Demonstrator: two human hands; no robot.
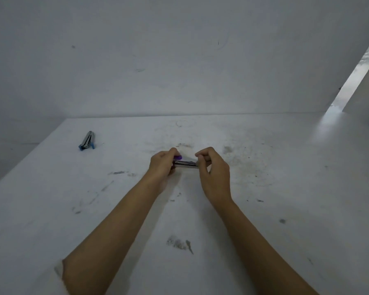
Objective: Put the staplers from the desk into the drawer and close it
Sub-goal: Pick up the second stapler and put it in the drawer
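Head view looks down over a scuffed white desk [264, 188] pushed up against a pale wall [179, 50], and both of the person's bare forearms reach out to its middle. Between the two hands sits a purple stapler [184, 163], lying crosswise with its shiny metal side showing and a bit of purple plastic peeking out at the left end. Left hand [161, 165] has its fingers curled tight around that purple end, while the right hand [213, 170] pinches the other end, fingertips pressed together on the metal. Whether the stapler is lifted or touching the surface is hard to tell from here. Well apart, off toward the desk's far left corner, a blue stapler [87, 141] lies by itself, pointing roughly away from the person. Grey smudges and scratches mark the desktop all over.
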